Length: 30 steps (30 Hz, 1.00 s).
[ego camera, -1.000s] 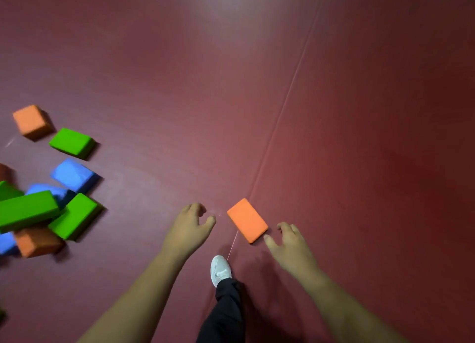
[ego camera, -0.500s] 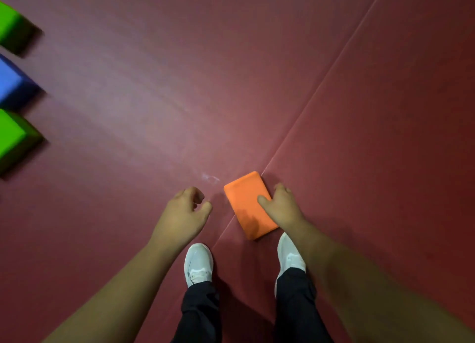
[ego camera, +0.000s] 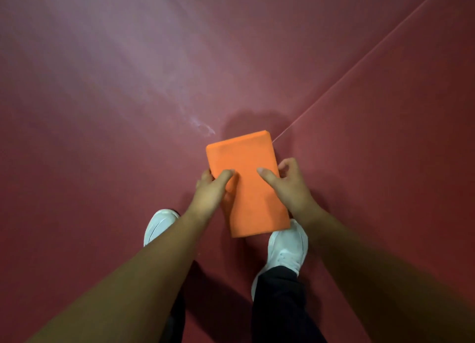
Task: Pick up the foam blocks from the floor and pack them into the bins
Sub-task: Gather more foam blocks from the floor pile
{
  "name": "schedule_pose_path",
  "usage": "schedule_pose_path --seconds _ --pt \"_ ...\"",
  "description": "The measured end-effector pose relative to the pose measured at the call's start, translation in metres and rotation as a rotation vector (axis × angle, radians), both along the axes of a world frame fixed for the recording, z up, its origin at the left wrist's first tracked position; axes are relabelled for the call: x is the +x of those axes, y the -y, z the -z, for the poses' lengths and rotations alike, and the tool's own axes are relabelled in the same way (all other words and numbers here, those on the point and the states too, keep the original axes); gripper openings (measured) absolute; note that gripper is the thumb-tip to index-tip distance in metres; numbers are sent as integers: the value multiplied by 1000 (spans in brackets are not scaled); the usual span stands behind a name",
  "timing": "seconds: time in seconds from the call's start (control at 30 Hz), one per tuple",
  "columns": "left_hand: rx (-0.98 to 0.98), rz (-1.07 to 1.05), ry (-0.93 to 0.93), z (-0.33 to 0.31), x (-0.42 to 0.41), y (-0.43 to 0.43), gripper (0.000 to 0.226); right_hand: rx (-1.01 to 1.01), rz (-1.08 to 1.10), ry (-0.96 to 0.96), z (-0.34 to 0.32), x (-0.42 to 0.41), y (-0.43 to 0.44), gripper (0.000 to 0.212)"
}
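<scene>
An orange foam block [ego camera: 246, 180] is held between both hands, roughly in the middle of the view, with its broad face turned up toward the camera. The left hand [ego camera: 209, 191] grips the block's left long edge: its thumb lies flat across the top face and its fingers curl round the edge and out of sight beneath. The right hand [ego camera: 288, 185] grips the opposite long edge in the same way, thumb on the top face pointing inward, fingers curled against the right side. The two thumbs sit well apart on the face, with bare orange foam between them. Both hands hold the block around its middle, so the far end juts out past the fingers and the near end reaches back toward the person.

The block's near corner overlaps the toe of the right white shoe [ego camera: 288, 247], and a soft shadow lies on the dark red floor [ego camera: 128, 85] just beyond its far end. The left white shoe [ego camera: 159, 224] stands beside the left forearm. A thin seam [ego camera: 359, 67] runs diagonally across the floor, and a pale scuff [ego camera: 203, 128] marks it near the block's far left corner.
</scene>
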<state>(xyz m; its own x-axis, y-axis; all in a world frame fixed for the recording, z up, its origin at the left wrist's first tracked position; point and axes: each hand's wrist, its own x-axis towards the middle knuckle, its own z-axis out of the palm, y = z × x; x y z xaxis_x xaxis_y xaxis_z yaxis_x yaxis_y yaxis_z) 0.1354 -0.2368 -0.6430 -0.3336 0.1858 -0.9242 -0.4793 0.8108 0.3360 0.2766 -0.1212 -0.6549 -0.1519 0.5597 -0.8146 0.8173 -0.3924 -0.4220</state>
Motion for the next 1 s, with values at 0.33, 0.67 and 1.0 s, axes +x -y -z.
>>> schedule_pose_path --seconds 0.33,0.67,1.0 --pt "236 204 -167 -309 -127 -53 90 49 -146 -346 -301 -75 -95 74" --pt "451 550 -541 -608 -239 -83 107 215 -748 -485 -605 -206 -146 80" --pt "395 73 -656 -659 -393 45 99 230 -1264 -626 -671 -460 -72 76"
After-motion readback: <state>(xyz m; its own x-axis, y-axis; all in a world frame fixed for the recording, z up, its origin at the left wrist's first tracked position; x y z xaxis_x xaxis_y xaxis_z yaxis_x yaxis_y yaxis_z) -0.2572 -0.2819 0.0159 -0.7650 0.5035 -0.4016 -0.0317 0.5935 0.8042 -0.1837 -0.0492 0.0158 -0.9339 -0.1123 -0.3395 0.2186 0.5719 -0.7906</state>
